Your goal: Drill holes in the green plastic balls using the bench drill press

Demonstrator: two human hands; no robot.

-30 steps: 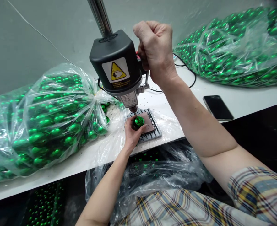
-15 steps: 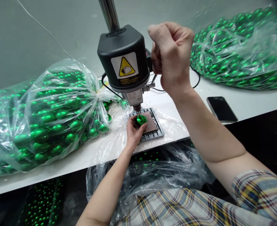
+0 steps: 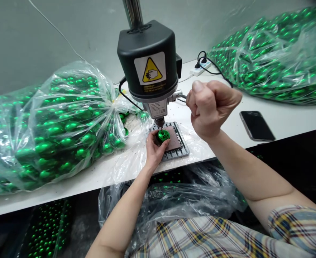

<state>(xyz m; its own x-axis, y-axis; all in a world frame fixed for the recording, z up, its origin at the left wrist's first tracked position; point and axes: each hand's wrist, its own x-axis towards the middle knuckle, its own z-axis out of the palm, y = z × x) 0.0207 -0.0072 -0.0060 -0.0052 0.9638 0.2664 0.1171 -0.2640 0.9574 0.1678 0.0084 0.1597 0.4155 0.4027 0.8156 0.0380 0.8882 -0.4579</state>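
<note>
1. A shiny green ball (image 3: 163, 135) is held in the left hand (image 3: 155, 150), with the thumb and fingers curved around its sides and the gap between them filled by it.
2. The ball is set over a pinkish board (image 3: 174, 141), which is laid on the slotted metal base plate (image 3: 171, 155) of a drill press (image 3: 147, 53). Dark flecks are scattered over the plate and are seen on the ball's upper face.
3. The chuck (image 3: 160, 122) is positioned directly above the ball. Whether the ball is touched by the thin bit cannot be told for certain, as the tip is too small in this view.
4. The right hand (image 3: 214, 107) is curled into a tight fist around the end of the lever (image 3: 180, 94), beside the drill head; the gripped end is hidden by the fingers.
5. A yellow warning label (image 3: 149, 71) is fixed to the black housing.
6. A large clear bag of green balls (image 3: 56, 132) is placed on the white table (image 3: 99, 175) left of the press; a second bag (image 3: 276, 61) is placed at the far right.
7. A phone (image 3: 257, 125) is laid near the table's front edge, right of the press, and a power strip (image 3: 200, 67) is set behind the fist.
</note>
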